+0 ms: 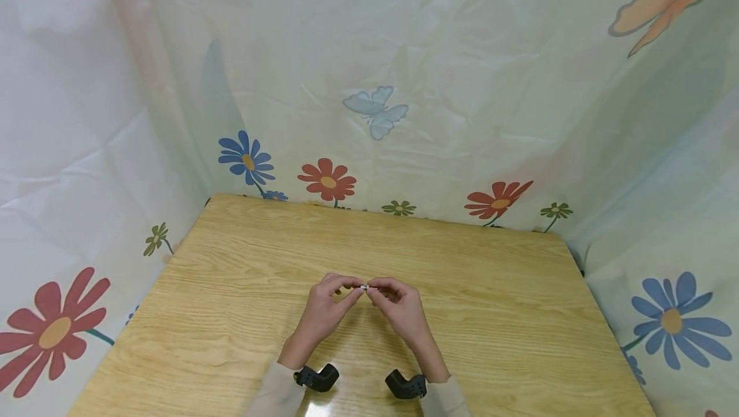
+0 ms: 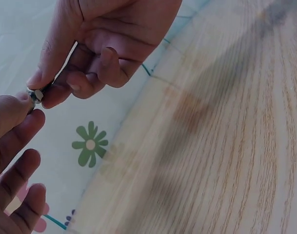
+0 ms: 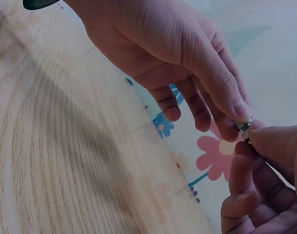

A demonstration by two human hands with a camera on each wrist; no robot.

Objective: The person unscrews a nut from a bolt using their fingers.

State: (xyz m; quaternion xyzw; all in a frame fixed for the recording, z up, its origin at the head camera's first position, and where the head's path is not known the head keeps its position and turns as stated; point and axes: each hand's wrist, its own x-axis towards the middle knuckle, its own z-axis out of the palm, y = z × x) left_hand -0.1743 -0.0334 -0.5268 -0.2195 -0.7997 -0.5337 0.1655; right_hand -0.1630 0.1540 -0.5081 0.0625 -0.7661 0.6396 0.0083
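Above the wooden table, both hands meet fingertip to fingertip at a small shiny metal fastener [image 1: 365, 287]. The left hand [image 1: 320, 308] pinches one end between thumb and fingertips. From the other side, the right hand [image 1: 404, 311] grips the opposite end the same way. Up close in the left wrist view, the fastener [image 2: 38, 95] shows a faceted, nut-like part beside a rounder silvery part. Fingertips cover much of the fastener [image 3: 245, 127] in the right wrist view. The other fingers of both hands hang loosely bent.
A light wood-grain table [image 1: 491, 314] spreads under the hands. Pale curtains [image 1: 462, 96] printed with flowers and butterflies enclose its back and both sides. Black wrist mounts [image 1: 317, 378] sit at the cuffs of beige sleeves [image 1: 277, 391].
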